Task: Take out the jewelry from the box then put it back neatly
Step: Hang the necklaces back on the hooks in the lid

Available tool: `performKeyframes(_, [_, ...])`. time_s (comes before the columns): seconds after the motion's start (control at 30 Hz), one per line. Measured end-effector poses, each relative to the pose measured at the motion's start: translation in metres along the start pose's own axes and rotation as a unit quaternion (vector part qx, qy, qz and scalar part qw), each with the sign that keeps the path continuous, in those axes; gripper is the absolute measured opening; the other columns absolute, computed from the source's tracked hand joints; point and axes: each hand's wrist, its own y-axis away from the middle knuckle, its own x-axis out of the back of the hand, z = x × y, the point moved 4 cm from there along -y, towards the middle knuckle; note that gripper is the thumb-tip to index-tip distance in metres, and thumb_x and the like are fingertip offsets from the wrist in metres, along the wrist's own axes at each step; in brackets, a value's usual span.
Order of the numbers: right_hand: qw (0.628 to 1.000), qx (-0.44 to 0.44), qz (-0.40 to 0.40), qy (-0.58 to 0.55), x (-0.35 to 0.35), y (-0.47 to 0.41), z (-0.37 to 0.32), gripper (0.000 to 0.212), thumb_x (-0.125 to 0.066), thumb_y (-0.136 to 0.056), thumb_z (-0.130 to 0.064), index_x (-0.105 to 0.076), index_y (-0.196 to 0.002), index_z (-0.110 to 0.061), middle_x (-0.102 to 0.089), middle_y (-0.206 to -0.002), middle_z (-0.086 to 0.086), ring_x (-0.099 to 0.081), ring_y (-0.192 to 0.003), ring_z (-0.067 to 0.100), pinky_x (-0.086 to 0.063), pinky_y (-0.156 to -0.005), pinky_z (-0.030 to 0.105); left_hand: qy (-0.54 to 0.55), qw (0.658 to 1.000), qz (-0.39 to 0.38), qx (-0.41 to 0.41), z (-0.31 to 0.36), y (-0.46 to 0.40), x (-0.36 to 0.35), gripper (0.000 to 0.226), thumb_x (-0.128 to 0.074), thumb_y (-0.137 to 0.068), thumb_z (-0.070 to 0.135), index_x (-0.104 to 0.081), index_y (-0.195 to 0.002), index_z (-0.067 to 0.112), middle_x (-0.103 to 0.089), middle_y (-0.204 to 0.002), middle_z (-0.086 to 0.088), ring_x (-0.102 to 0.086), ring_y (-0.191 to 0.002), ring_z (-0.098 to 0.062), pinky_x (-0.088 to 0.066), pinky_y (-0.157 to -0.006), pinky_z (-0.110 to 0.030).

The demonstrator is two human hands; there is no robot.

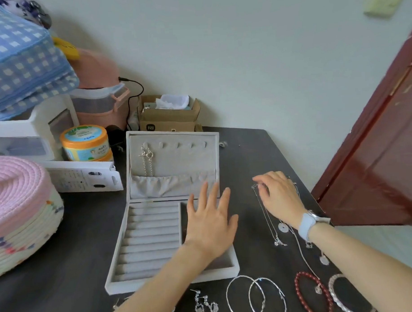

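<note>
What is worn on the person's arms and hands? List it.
Both forearms are bare, with no sleeves in view. The left hand shows no rings or bands. The right hand shows no rings either; a watch with a pale blue strap and silver case sits on its wrist.

Both forearms are bare, no sleeves showing anywhere. The right hand (280, 195) side has a smartwatch (315, 218) on the wrist, pale blue band (305, 227) with a silvery case sitting just past it toward the arm's outer edge. The left hand (209, 223) wears nothing, no rings. Nails short and plain, no polish.
</note>
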Motion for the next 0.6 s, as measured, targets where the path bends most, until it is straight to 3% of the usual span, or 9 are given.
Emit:
performKeyframes(0.03, [0.999,-0.028,-0.024,0.011,-0.002,-0.002,0.011,0.026,-0.046,-0.091,-0.014,-0.062,-0.112,-0.014,-0.061,-0.115,0.007,-0.046,-0.114,0.028,-0.035,-0.092,0.039,-0.002,0.999,-0.044,0.011,0.001,-0.001,-0.009,0.059,-0.025,-0.095,0.046,-0.010,-0.147,0.021,0.000,-0.156,-0.007,0.010,-0.143,-0.025,0.002,-0.113,-0.051])
performKeyframes(0.1, [0.994,-0.071,-0.081,0.036,-0.009,-0.007,0.029,0.027,-0.045,-0.093,-0.020,-0.060,-0.114,-0.019,-0.057,-0.120,0.005,-0.041,-0.119,0.026,-0.034,-0.095,0.040,-0.024,0.997,-0.075,0.028,0.000,-0.002,-0.018,0.061,-0.023,-0.095,0.048,-0.004,-0.147,0.022,0.009,-0.156,-0.004,0.018,-0.141,-0.022,0.011,-0.112,-0.049])
performKeyframes(0.3, [0.980,-0.123,-0.156,0.030,-0.026,-0.035,0.039,0.031,-0.049,-0.092,-0.026,-0.055,-0.122,-0.026,-0.047,-0.130,0.008,-0.029,-0.128,0.030,-0.029,-0.101,0.046,-0.047,0.996,-0.066,0.026,0.000,-0.001,-0.022,0.061,-0.019,-0.094,0.049,-0.006,-0.147,0.023,0.009,-0.156,-0.004,0.016,-0.142,-0.021,0.011,-0.112,-0.048])
performKeyframes(0.43, [0.971,-0.148,-0.186,0.037,-0.039,-0.047,0.037,0.019,-0.048,-0.090,-0.018,-0.065,-0.094,-0.025,-0.047,-0.124,0.010,-0.031,-0.123,0.033,-0.027,-0.100,0.046,-0.044,0.997,-0.061,0.027,-0.001,-0.001,-0.024,0.071,-0.006,-0.081,0.051,-0.007,-0.147,0.024,0.008,-0.156,-0.004,0.016,-0.142,-0.021,0.012,-0.112,-0.048])
performKeyframes(0.6, [0.967,-0.113,-0.199,0.111,-0.040,-0.044,0.029,0.026,-0.042,-0.083,-0.004,-0.061,-0.094,-0.019,-0.047,-0.119,0.009,-0.034,-0.116,0.029,-0.029,-0.092,0.040,-0.050,0.996,-0.063,0.028,-0.002,-0.002,-0.026,0.061,-0.017,-0.093,0.049,-0.005,-0.147,0.024,0.009,-0.156,-0.004,0.016,-0.142,-0.021,0.010,-0.112,-0.049])
